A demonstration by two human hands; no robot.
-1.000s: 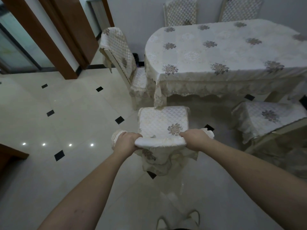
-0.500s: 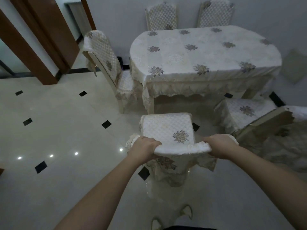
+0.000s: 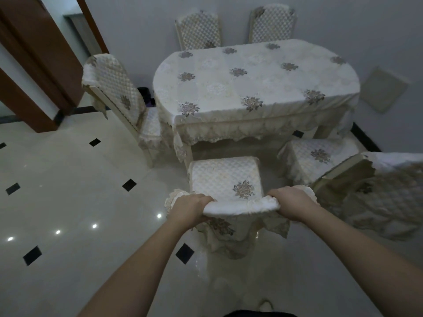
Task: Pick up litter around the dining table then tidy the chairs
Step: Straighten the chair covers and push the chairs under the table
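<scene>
Nearest chair point(image 3: 225, 179) before dining table point(image 3: 256, 88), another chair point(image 3: 318, 159) to its right, two chairs point(image 3: 199, 30) behind table.

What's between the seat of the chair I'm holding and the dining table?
In the head view, only bare tiled floor separates the held chair from the dining table's cloth skirt; no litter shows there.

The near chair point(image 3: 225, 179) at lower centre is covered in quilted cream cloth with lace trim, and the dining table point(image 3: 251, 88) is draped in a faintly sheened embroidered tablecloth. Glossy polished floor tiles point(image 3: 68, 191) are seen at left, and smooth brown wood on the door frame point(image 3: 41, 53) at upper left.
</scene>
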